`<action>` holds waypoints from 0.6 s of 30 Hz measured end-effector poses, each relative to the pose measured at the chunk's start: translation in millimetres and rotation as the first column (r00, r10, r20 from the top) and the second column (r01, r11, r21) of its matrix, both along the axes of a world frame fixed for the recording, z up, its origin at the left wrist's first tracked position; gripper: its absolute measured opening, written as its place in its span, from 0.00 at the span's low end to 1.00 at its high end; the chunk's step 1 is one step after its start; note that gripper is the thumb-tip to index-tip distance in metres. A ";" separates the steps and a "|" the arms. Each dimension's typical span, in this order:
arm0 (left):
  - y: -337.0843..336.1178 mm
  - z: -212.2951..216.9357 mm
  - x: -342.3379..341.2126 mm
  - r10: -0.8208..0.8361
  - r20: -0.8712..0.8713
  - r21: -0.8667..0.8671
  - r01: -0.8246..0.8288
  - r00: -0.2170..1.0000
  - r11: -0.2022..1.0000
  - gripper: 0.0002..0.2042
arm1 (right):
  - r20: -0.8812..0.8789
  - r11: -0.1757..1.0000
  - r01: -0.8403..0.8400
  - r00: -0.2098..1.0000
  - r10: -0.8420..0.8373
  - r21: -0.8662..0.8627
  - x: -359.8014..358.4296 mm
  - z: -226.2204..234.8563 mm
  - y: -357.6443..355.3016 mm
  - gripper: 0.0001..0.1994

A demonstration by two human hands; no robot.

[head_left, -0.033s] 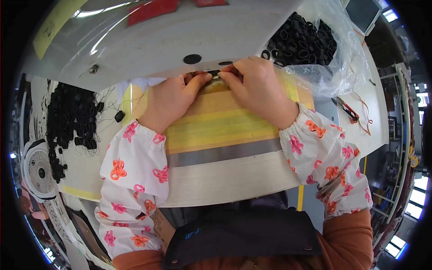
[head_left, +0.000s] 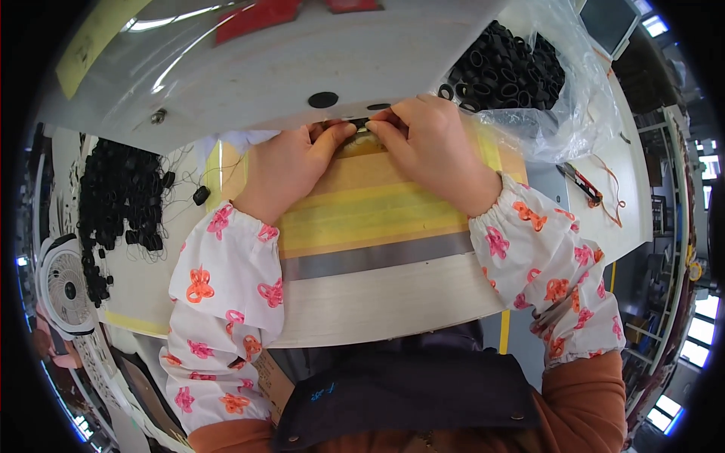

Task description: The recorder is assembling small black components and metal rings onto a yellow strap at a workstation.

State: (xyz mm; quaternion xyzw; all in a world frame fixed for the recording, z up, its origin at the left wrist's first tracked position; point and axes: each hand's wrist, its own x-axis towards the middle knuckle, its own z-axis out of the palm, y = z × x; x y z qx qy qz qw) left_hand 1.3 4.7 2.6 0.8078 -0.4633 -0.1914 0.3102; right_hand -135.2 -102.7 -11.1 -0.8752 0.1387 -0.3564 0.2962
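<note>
My left hand (head_left: pixel 291 162) and my right hand (head_left: pixel 434 147) meet under the lower edge of a pale grey sewing-machine head (head_left: pixel 287 75). Between the thumbs and fingertips they pinch a small black piece (head_left: pixel 359 122). Only a bit of it shows; the machine and my fingers hide the rest. Below the hands lies a work surface covered with yellow tape (head_left: pixel 362 211). At the right, by my right hand, a clear plastic bag (head_left: pixel 585 124) holds many black loops (head_left: pixel 513 72).
Strings of black loops with loose threads (head_left: pixel 124 196) lie on the table at left, with one single loop (head_left: pixel 201 195) nearer my left wrist. A small white fan (head_left: pixel 68 291) stands at the left edge. A box cutter (head_left: pixel 581 183) and an orange cord (head_left: pixel 615 192) lie at right.
</note>
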 end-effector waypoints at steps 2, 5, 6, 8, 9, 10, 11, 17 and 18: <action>0.3 1.7 -2.5 -0.028 0.058 -0.072 0.032 0.998 0.997 0.23 | 0.001 1.000 -0.006 1.000 0.006 0.002 -0.8 1.7 -0.3 0.04; -0.3 -1.1 -2.1 -0.036 0.048 -0.083 0.040 0.998 0.996 0.21 | -0.040 1.000 0.017 0.999 -0.017 -0.005 -1.5 0.9 -0.6 0.04; -0.4 -1.4 -1.9 -0.033 0.049 -0.083 0.037 0.998 0.996 0.21 | -0.039 1.000 0.014 0.999 -0.014 -0.005 -1.6 1.7 -0.9 0.04; -0.9 -2.7 -1.0 -0.042 0.026 -0.088 0.044 0.999 0.995 0.19 | -0.089 1.000 0.030 0.996 -0.029 0.009 -1.5 2.8 -1.3 0.04; -1.3 -3.1 -0.1 -0.041 0.027 -0.089 0.043 0.999 0.995 0.19 | -0.088 1.000 0.029 0.996 -0.028 0.008 -1.2 3.3 -1.4 0.04; -1.6 -3.4 0.9 -0.042 0.025 -0.059 0.043 0.999 0.997 0.18 | -0.091 1.000 0.029 0.995 -0.028 0.006 -0.9 3.8 -1.3 0.04; -1.6 -3.3 1.6 -0.043 0.024 -0.029 0.043 0.999 0.999 0.17 | -0.095 1.000 0.028 0.995 -0.028 0.003 -0.4 4.3 -1.3 0.05; -1.4 -11.8 5.4 -0.059 0.039 -0.096 0.063 0.997 0.993 0.17 | -0.104 0.999 0.033 0.994 -0.033 -0.005 1.5 4.5 -1.7 0.04; -0.7 -8.1 3.7 -0.062 0.036 -0.096 0.065 0.997 0.993 0.17 | -0.107 0.999 0.036 0.994 -0.036 -0.005 1.9 5.6 -0.8 0.04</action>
